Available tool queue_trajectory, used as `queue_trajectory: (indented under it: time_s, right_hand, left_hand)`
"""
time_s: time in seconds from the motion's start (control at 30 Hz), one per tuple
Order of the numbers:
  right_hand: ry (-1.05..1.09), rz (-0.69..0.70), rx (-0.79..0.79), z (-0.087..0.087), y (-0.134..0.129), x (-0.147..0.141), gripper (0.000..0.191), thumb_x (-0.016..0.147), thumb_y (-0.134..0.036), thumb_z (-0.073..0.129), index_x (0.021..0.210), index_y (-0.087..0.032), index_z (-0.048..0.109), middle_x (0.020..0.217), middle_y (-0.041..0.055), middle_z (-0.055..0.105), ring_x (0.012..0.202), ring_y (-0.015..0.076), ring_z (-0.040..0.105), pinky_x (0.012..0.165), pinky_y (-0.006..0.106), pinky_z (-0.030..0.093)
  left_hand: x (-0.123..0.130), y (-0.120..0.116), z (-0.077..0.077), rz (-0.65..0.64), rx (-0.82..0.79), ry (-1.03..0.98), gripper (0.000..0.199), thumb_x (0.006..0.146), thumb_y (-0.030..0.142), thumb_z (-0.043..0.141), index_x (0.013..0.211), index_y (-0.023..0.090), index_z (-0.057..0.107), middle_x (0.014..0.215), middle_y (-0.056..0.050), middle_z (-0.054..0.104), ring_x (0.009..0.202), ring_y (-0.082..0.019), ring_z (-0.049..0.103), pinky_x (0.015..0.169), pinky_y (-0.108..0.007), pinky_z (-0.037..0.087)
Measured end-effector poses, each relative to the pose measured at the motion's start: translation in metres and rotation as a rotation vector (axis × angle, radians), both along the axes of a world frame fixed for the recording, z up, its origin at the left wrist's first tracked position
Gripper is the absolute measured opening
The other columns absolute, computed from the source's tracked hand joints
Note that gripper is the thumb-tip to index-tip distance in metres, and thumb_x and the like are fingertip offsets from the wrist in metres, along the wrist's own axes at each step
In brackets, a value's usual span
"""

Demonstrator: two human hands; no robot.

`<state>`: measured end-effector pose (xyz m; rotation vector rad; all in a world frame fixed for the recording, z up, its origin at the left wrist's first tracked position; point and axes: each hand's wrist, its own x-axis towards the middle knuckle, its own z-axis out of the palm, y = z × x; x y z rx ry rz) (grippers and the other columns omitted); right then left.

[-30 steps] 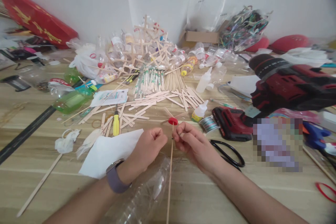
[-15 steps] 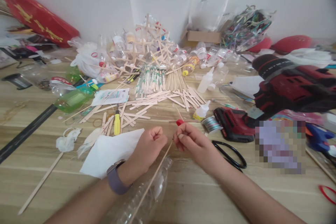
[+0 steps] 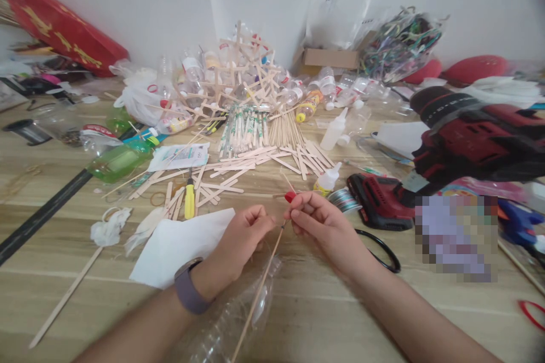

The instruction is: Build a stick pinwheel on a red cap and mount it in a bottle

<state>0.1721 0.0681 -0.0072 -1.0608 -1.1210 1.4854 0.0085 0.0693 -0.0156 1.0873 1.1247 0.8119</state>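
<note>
A thin wooden stick slants up from the bottom edge, with a small dark band near its upper part. My right hand pinches around the stick by that band. A small red piece shows at its fingertips. My left hand, with a watch at the wrist, is closed just left of the stick; whatever its fingers grip is hidden or too fine to see. Under the stick lies a clear plastic bottle on its side. White paper lies left of my left hand.
A red cordless drill stands at right, beside a wire spool and a glue bottle. Craft sticks, a yellow-handled screwdriver and a green bottle lie beyond my hands. Clear bottles pile up at the back.
The stick has shifted slightly right and its dark band shows more clearly. My right hand has turned and moved a little right; my left thumb reaches farther toward it.
</note>
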Motion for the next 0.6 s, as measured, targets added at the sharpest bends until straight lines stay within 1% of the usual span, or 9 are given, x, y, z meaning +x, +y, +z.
queue_trajectory:
  time_s: [0.13, 0.27, 0.33, 0.4, 0.43, 0.53, 0.6]
  right_hand:
    - [-0.014, -0.002, 0.006, -0.0014, 0.0007, -0.0004, 0.023, 0.071, -0.032, 0.076, 0.080, -0.020, 0.059, 0.076, 0.0004, 0.066, 0.059, 0.0106, 0.051, 0.055, 0.024, 0.038]
    - [-0.018, 0.004, 0.015, -0.0021, 0.0004, 0.0005, 0.020, 0.072, -0.031, 0.075, 0.080, -0.021, 0.060, 0.078, 0.0001, 0.066, 0.062, 0.0114, 0.053, 0.055, 0.024, 0.038]
    - [-0.014, 0.006, 0.021, -0.0021, -0.0001, 0.0011, 0.018, 0.073, -0.030, 0.074, 0.078, -0.021, 0.060, 0.076, -0.0008, 0.064, 0.063, 0.0115, 0.053, 0.055, 0.024, 0.038]
    - [0.003, 0.006, 0.027, -0.0023, -0.0008, 0.0014, 0.017, 0.075, -0.030, 0.074, 0.076, -0.021, 0.059, 0.074, -0.0012, 0.063, 0.066, 0.0124, 0.054, 0.057, 0.024, 0.040]
    - [0.018, 0.010, 0.029, -0.0026, -0.0013, 0.0012, 0.018, 0.076, -0.031, 0.073, 0.076, -0.021, 0.058, 0.074, -0.0011, 0.062, 0.069, 0.0132, 0.055, 0.058, 0.024, 0.041]
    - [0.075, 0.041, 0.031, -0.0039, -0.0034, -0.0010, 0.022, 0.079, -0.037, 0.070, 0.078, -0.022, 0.054, 0.076, -0.0007, 0.060, 0.073, 0.0150, 0.057, 0.056, 0.024, 0.043]
    - [0.098, 0.074, 0.036, -0.0053, -0.0051, -0.0034, 0.025, 0.080, -0.041, 0.070, 0.079, -0.023, 0.053, 0.074, -0.0010, 0.059, 0.070, 0.0149, 0.057, 0.054, 0.024, 0.044]
  left_hand:
    - [-0.0010, 0.0001, -0.0002, -0.013, -0.012, -0.024, 0.038, 0.076, 0.037, 0.059, 0.059, 0.021, 0.030, 0.051, 0.010, 0.027, 0.047, -0.006, 0.022, 0.044, -0.020, 0.018]
    - [-0.0003, 0.0004, 0.0006, -0.009, -0.061, -0.091, 0.038, 0.076, 0.037, 0.061, 0.059, 0.020, 0.031, 0.053, 0.010, 0.026, 0.048, -0.006, 0.022, 0.044, -0.019, 0.019]
    - [0.0003, 0.0009, 0.0012, 0.003, -0.084, -0.149, 0.036, 0.075, 0.033, 0.063, 0.059, 0.019, 0.033, 0.057, 0.009, 0.033, 0.048, -0.005, 0.024, 0.043, -0.018, 0.019]
    - [0.0005, 0.0016, 0.0016, 0.014, -0.104, -0.252, 0.036, 0.073, 0.028, 0.066, 0.058, 0.017, 0.035, 0.065, 0.007, 0.045, 0.047, -0.003, 0.025, 0.043, -0.018, 0.019]
    - [0.0003, 0.0020, 0.0016, 0.015, -0.112, -0.305, 0.035, 0.072, 0.027, 0.066, 0.058, 0.017, 0.036, 0.068, 0.007, 0.048, 0.046, -0.002, 0.025, 0.042, -0.017, 0.018]
    - [-0.0003, 0.0027, 0.0010, 0.006, -0.139, -0.393, 0.029, 0.075, 0.028, 0.065, 0.061, 0.017, 0.042, 0.060, 0.007, 0.049, 0.043, -0.002, 0.024, 0.040, -0.018, 0.015]
    - [0.0000, 0.0023, 0.0004, -0.024, -0.144, -0.408, 0.031, 0.080, 0.032, 0.063, 0.062, 0.018, 0.042, 0.057, 0.007, 0.048, 0.042, -0.003, 0.023, 0.040, -0.018, 0.014]
